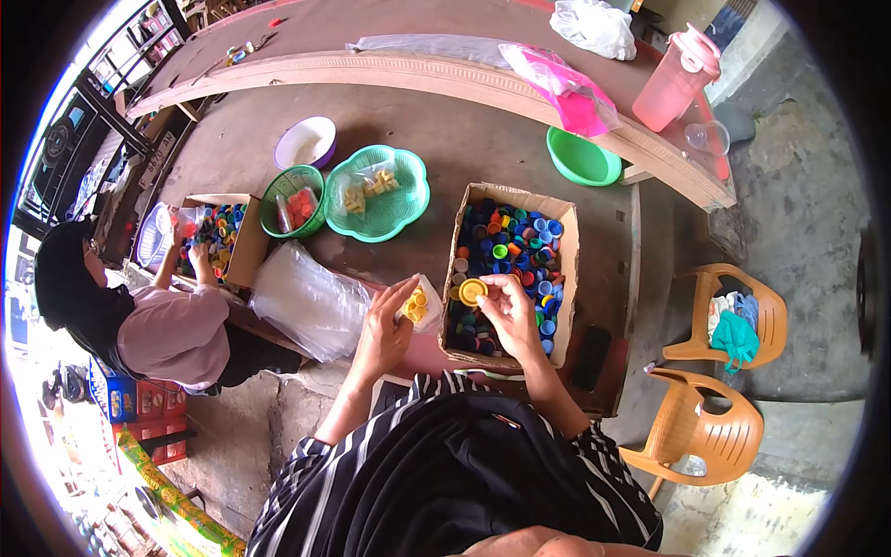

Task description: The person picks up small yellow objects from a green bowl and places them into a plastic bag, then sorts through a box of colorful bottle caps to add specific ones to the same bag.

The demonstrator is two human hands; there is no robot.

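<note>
My right hand (510, 316) pinches a round yellow bottle cap (472, 292) above a cardboard box (570, 218). Inside that box lie many loose bottle caps (529, 243), mostly blue, with some red, green, orange and white. To the left of the box, my left hand (387, 323) is closed on a clear plastic bag (429, 314) with several yellow caps (415, 304) in it. A stack of clear plastic bags (306, 302) lies on the table left of my left hand.
A turquoise basket (408, 218) holds bagged yellow caps; a green basket (269, 209) holds red ones. Behind stand a white-purple bowl (304, 142) and a green basin (583, 158). At left, a co-worker (167, 325) reaches into another box of caps (246, 241). Chairs (705, 432) stand right.
</note>
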